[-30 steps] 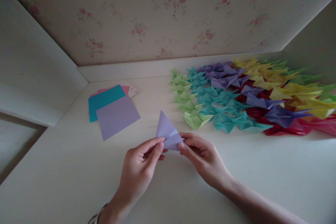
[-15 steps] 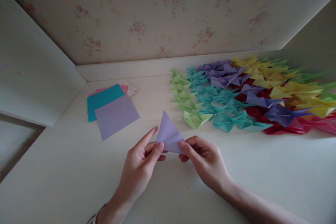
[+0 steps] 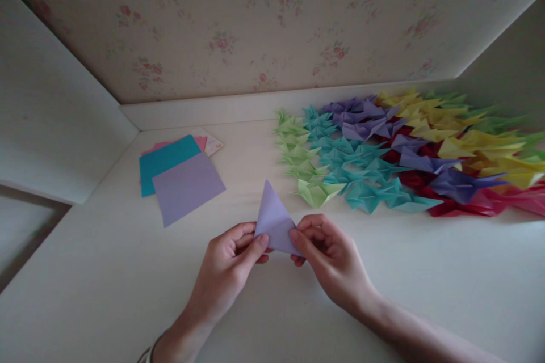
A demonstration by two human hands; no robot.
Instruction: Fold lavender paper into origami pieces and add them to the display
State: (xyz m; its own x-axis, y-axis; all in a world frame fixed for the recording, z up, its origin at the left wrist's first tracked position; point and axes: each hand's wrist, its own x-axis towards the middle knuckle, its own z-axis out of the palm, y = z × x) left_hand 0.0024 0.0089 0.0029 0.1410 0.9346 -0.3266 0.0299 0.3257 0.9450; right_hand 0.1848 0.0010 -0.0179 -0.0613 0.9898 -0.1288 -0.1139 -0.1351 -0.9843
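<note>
A lavender sheet of origami paper, folded into a triangle, is held between both hands with one point facing away from me. My left hand pinches its lower left side, thumb on top and fingers curled behind. At the lower right corner, my right hand grips the paper between thumb and fingers. The fingertips behind the paper are partly hidden.
Lavender and teal squares lie over pink and patterned paper at the left. Rows of folded paper cranes in green, teal, purple, red and yellow fill the right. A floral wall stands behind the white table.
My left index finger, raised before, has curled down against the folded paper. The crease line seen across the triangle's front no longer shows clearly. Both hands stay in nearly the same place.
</note>
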